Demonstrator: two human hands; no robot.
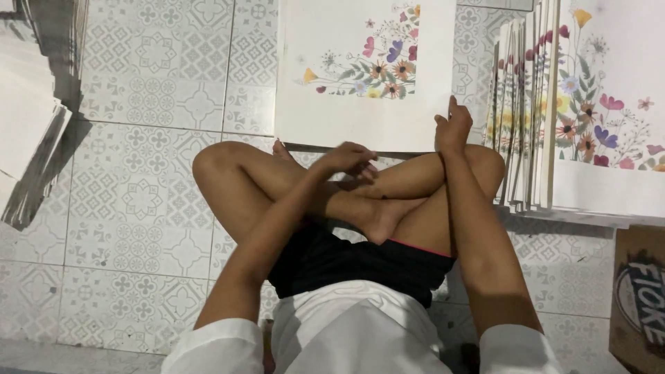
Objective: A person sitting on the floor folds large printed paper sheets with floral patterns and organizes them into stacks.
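White flower-printed card sheet (346, 114) lies flat on the patterned tile floor (138, 173), just beyond crossed legs; right hand (454, 128) touches its near edge, fingers loosely curled, seemingly grasping nothing; left hand (350, 161) hangs relaxed over a shin; stacked matching floral sheets (526, 118) stand right

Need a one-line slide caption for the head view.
Seated cross-legged on patterned tile floor, right hand touching a flower-printed white sheet, left hand over shin, more sheets stacked alongside.
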